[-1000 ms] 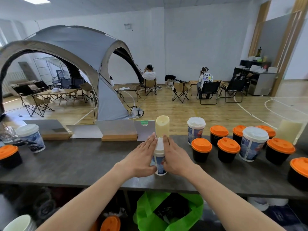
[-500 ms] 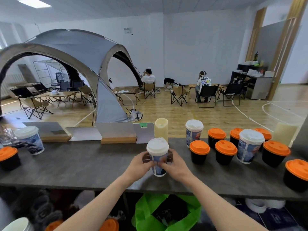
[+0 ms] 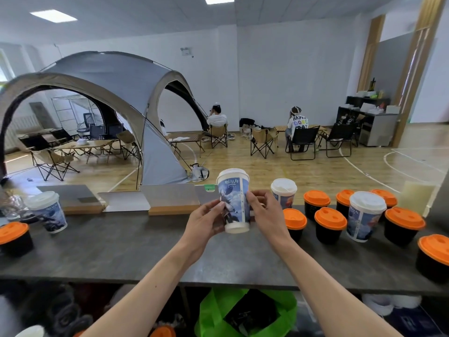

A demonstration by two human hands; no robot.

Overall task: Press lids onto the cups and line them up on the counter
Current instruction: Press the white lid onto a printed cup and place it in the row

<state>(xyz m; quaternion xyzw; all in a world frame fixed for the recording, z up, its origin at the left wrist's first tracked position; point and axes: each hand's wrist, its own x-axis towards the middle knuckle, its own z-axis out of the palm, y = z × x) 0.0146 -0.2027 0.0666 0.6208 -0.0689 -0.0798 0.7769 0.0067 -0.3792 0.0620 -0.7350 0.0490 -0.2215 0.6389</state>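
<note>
the blue printed cup (image 3: pixel 233 203) is now lifted clear of the counter (image 3: pixel 121 246); a second ago it stood there under two pressing hands. its white lid (image 3: pixel 232 175) sits level on the rim, so the pressing looks done. the left hand (image 3: pixel 206 220) and right hand (image 3: pixel 264 215) each curl fingers round its sides. it likely goes next beside the orange-lidded cups (image 3: pixel 330 218) on the right.

Right of centre, far across the room, a seated person's white shirt (image 3: pixel 298 122) reads "HAVE", "GOOD", "DAY" in stacked letters. The raised cup (image 3: pixel 234 203) at mid-frame bears a row of Chinese characters under its lid, too blurred to read surely.
</note>
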